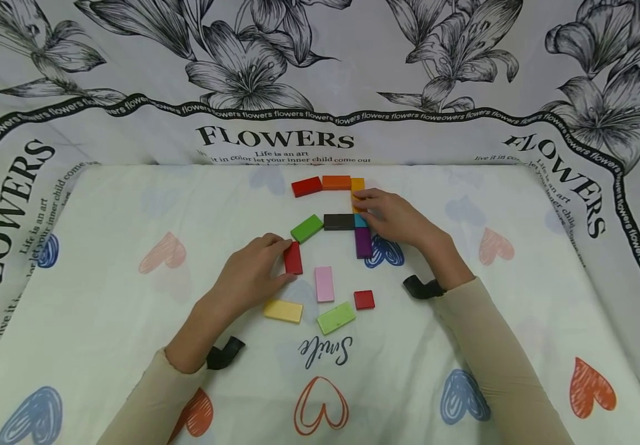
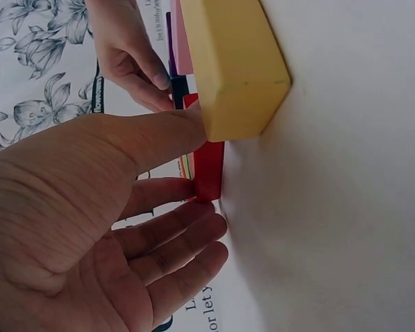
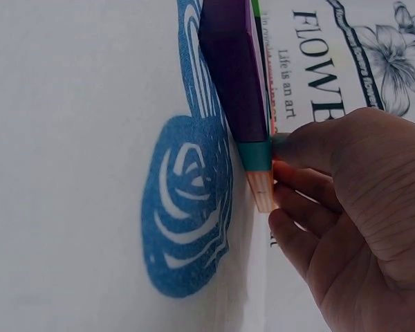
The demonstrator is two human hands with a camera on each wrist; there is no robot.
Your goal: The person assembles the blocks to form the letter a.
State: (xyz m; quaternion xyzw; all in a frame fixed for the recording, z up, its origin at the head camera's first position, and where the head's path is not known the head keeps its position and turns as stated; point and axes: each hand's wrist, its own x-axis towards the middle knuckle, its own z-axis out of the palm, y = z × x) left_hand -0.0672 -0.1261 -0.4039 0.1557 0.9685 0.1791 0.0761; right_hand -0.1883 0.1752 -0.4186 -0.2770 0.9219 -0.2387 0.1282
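Note:
My left hand (image 1: 253,272) pinches a red block (image 1: 293,258) lying on the cloth, thumb at its near end and index finger at its far end. In the left wrist view, the other fingers are loosely bent beside the red block (image 2: 209,169). My right hand (image 1: 395,213) has its fingers on a yellow-orange block (image 1: 357,183), while its thumb touches a small teal block (image 1: 360,220). A purple block (image 1: 363,243) adjoins the teal one. Leftward from it run a black block (image 1: 339,222) and a green block (image 1: 307,228). Fingers partly cover the yellow-orange block.
An orange block (image 1: 336,182) and a red block (image 1: 306,186) form the far row. Nearer lie a pink block (image 1: 324,284), a pale yellow block (image 1: 283,311), a light green block (image 1: 336,318) and a small red block (image 1: 364,300). A printed cloth (image 1: 131,346) lies beneath.

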